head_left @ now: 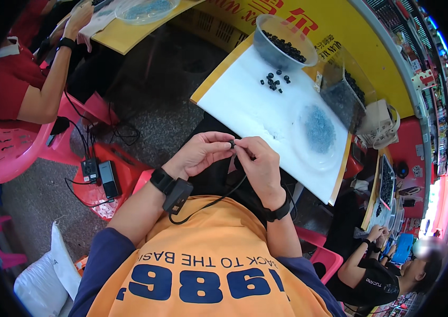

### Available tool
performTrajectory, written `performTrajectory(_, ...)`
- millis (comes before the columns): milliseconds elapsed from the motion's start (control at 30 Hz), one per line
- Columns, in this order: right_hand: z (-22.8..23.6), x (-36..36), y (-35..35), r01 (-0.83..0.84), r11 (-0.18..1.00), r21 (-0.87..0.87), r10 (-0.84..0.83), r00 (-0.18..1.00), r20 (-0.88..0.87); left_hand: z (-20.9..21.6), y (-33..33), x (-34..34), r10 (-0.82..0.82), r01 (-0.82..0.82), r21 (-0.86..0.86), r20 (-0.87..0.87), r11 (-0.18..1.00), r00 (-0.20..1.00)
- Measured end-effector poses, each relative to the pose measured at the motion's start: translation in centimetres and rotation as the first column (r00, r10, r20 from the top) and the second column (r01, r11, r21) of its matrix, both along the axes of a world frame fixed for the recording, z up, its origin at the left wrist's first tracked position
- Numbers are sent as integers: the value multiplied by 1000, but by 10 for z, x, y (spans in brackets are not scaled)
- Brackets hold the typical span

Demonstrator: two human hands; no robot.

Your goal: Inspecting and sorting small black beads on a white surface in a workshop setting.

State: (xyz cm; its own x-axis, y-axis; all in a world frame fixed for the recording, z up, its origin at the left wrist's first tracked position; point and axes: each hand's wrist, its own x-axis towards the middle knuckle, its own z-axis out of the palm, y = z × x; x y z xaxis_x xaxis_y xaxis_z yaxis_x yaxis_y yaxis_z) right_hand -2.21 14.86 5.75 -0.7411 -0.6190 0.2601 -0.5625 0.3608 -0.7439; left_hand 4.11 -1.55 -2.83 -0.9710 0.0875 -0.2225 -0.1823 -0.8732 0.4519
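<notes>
Where both sets of fingertips meet, above the lap: small black ring-shaped part (232, 143), pinched between the thumb and forefinger of the left hand (198, 154) and touched from the other side by the fingertips of the right hand (258, 165).

Left hand: fingers curled, grasping the part; black wristband with a small black box (175, 194) just behind it, thin black cable trailing from the box toward the body.

Right hand: fingers bent inward, tips closed on the same part; whether anything else sits in its grip cannot be told. Black wrist strap (278, 212) behind it.

Beyond the fingertips: flat white board on a yellow tabletop (258, 113).

Farther beyond the fingertips, on the board's far end: scatter of loose small black round parts (273, 81), apart from both hands.

Just past that scatter: clear grey plastic bowl holding more black parts (283, 47).

Beyond and to the right of the right fingers: clear round plastic lid with a heap of small bluish pieces (317, 129).

Left of the left fingers, well apart, low: red plastic stool carrying a black battery pack (109, 178).

Other persons' hands at the far left and lower right, well apart.
</notes>
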Motion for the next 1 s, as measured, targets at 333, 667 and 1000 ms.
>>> performTrajectory(333, 15, -40, 5, 58, 995, 78, -52, 996, -78, 0, 2, 0, 82, -89, 72, 96, 993, 992)
performTrajectory(667, -40, -225, -11, 373, 845, 384, -281, 920, -274, 6, -1, 0, -3, -4, 99, 69, 995, 998)
performTrajectory(1000, -5, -146, 11, 165, 986, 5, -157, 929, 334, 7, -5, 0, 40, -47, 115, 62, 992, 997)
